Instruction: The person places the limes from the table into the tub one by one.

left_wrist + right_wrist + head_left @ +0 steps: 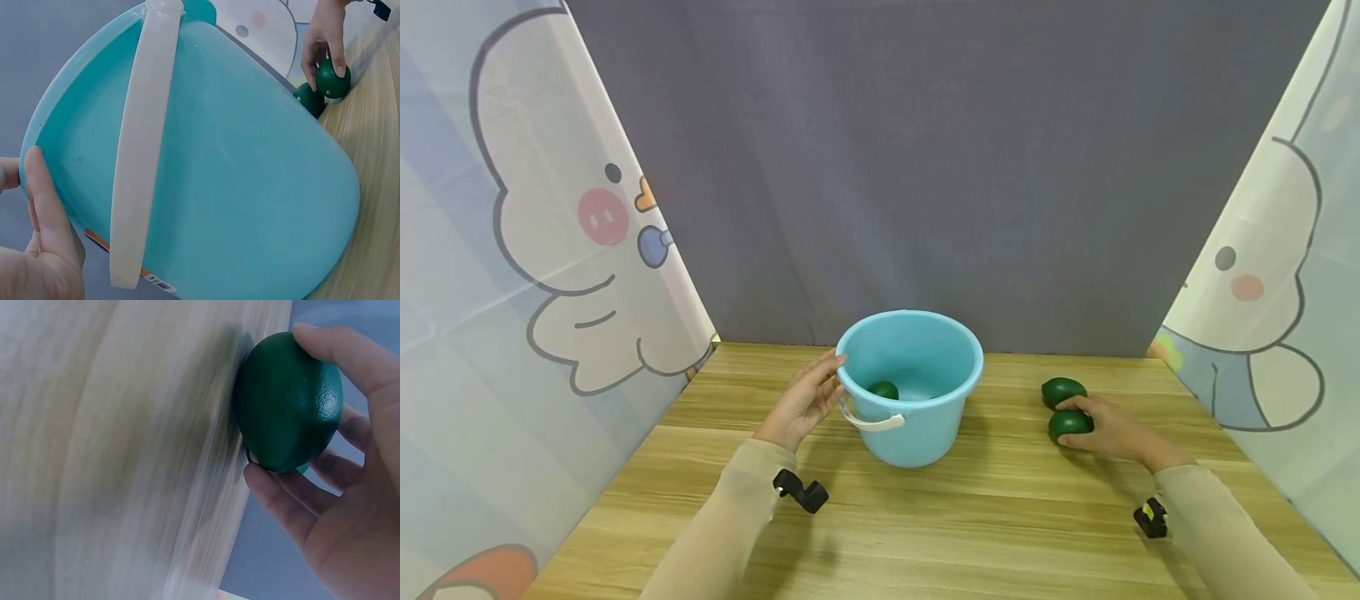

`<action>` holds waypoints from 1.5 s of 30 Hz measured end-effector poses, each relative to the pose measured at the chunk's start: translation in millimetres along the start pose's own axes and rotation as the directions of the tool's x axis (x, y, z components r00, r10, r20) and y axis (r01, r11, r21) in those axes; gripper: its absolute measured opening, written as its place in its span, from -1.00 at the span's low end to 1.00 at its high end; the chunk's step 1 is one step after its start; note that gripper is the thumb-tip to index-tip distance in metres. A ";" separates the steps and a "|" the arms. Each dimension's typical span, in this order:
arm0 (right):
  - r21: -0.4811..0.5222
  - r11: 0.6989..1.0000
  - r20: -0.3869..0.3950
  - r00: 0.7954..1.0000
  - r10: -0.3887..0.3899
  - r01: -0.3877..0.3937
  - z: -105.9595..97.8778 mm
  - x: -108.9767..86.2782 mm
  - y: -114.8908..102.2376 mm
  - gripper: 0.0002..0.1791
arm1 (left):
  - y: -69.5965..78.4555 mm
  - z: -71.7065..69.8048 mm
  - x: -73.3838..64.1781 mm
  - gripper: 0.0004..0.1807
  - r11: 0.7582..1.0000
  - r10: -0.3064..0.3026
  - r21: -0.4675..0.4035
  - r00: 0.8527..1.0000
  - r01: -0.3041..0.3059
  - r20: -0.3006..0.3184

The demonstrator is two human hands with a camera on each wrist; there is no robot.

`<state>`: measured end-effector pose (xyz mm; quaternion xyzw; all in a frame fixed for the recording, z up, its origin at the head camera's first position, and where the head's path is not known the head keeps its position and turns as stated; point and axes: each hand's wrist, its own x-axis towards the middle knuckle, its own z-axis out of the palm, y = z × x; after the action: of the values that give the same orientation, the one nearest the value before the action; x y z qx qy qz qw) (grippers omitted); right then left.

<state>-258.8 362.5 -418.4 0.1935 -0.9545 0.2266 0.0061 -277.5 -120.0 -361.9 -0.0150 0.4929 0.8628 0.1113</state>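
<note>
My left hand (pixel 808 398) holds the rim of a light blue plastic bucket (pixel 917 433) at its left side, with fingers on both sides of the rim in the left wrist view. A white handle (pixel 140 156) hangs down the bucket's outer wall. Inside the bucket lies a dark green fruit (pixel 884 390), partly hidden by the rim. Off to the right, my right hand (pixel 1116 429) grips a glossy dark green avocado (pixel 284 403) between thumb and fingers, close to the tabletop. Just behind it lies a second avocado (pixel 1063 392).
A wood-grain table (pixel 925 533) carries everything. Behind it hangs a grey curtain (pixel 910 167), close to the bucket's far side. Cartoon-printed cloths (pixel 550 275) flank the table on both sides.
</note>
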 end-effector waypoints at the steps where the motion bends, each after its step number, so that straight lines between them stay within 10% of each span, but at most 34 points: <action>1: 0.000 1.000 0.001 1.000 -0.002 0.002 -0.5 0.1 -0.5 -0.36 | 0.0 -0.1 0.1 -0.47 1.000 -0.001 -0.001 1.000 0.001 0.000; 45: 0.050 0.998 -0.046 0.998 -0.038 0.041 -3.6 1.0 -6.7 -0.37 | 0.5 -0.1 -0.3 -0.47 1.000 -0.010 0.010 1.000 0.011 -0.012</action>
<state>-257.5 358.2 -412.2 0.2073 -0.9441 0.2549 0.0271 -277.3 -120.4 -361.5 -0.0222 0.4978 0.8596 0.1129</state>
